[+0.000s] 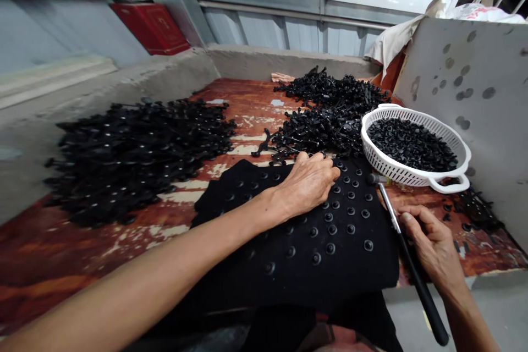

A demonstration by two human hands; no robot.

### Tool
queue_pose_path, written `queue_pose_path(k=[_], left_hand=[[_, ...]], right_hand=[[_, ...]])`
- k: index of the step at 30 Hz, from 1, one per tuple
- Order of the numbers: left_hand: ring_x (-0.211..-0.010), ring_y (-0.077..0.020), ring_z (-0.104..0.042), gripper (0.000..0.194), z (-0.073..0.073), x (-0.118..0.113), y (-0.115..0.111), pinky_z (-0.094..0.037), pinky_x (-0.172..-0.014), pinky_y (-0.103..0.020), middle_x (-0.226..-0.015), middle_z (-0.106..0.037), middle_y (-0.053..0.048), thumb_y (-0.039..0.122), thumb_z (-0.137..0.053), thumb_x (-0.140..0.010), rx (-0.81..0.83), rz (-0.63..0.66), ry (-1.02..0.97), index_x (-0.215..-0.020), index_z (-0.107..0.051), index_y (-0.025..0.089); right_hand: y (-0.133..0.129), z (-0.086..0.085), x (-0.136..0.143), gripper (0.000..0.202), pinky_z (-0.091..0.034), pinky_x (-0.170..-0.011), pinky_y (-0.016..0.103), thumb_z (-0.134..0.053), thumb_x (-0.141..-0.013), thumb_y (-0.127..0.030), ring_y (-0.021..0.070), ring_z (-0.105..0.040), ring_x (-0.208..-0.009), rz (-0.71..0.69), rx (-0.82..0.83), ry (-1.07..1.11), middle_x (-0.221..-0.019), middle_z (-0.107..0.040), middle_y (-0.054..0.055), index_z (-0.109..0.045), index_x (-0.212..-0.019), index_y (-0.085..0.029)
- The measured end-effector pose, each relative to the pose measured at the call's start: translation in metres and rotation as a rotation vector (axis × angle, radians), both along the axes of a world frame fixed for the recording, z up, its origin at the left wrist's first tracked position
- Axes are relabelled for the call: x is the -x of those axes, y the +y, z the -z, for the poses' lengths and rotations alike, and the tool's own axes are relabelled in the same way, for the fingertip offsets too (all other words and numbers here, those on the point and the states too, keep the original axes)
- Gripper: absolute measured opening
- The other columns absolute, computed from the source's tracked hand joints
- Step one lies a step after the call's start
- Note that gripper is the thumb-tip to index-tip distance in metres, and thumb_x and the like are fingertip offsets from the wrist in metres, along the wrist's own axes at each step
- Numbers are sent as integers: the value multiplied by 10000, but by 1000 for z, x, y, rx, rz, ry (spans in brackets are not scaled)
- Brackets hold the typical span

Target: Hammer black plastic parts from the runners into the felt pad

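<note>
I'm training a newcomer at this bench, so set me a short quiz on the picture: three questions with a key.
1. What is in the white slatted plastic basket?
A) wooden pegs
B) small black pieces
C) red beads
2. True or false: the left hand is inside that basket.
3. Which hand is closer to the black-handled hammer with a metal shaft?

Key:
1. B
2. False; the left hand is over the flat black sheet set with round studs.
3. The right hand.
</note>
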State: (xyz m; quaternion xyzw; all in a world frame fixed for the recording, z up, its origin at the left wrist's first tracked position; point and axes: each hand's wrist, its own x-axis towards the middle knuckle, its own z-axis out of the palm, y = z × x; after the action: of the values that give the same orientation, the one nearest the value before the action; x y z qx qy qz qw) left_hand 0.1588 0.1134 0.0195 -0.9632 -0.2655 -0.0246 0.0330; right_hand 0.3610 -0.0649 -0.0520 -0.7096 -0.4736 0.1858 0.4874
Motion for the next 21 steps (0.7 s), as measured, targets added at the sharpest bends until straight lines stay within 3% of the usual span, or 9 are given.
queue_pose_path(k=[6,10,14,17,21], left_hand=[[-898,-234,-543,188,-5,23,16,-366,-782,-378,-906,-628,-58,277,-467,-932,-64,-22,-170,-986,-629,199],[-928,-242,-566,195,-18,53,58,-397,-809,-365,-938,-639,-75,262,-475,-884,52,-198,-251,-917,-651,186],[-755,-199,-600,162,-29,82,103,-400,-677,-289,-791,-659,-58,226,-504,-824,65,-384,-286,-829,-649,154],[-709,-172,-598,159,-24,81,123,-390,-635,-259,-772,-668,-39,235,-514,-824,85,-413,-306,-864,-646,155],[-759,-168,-598,218,-9,55,123,-418,-650,-249,-854,-665,-29,280,-615,-786,126,-305,-262,-978,-628,177]], right_hand=[[1,0,2,256,-535,-733,296,-526,-925,-419,209,-667,-801,-6,-29,-38,-839,-699,32,-679,-932,-214],[0,4,-1,250,-563,-787,313,-580,-887,-428,250,-689,-938,-63,-78,-76,-978,-733,60,-691,-1002,-235],[6,28,-18,365,-574,-891,361,-615,-855,-453,286,-691,-1054,-98,-96,-210,-1144,-730,71,-658,-1166,-266],[12,49,-34,408,-537,-971,460,-605,-859,-462,324,-668,-1121,-159,-63,-348,-1238,-709,70,-635,-1228,-291],[12,60,-45,477,-459,-1047,479,-604,-862,-446,335,-583,-1242,-170,-15,-432,-1354,-640,56,-594,-1320,-315]])
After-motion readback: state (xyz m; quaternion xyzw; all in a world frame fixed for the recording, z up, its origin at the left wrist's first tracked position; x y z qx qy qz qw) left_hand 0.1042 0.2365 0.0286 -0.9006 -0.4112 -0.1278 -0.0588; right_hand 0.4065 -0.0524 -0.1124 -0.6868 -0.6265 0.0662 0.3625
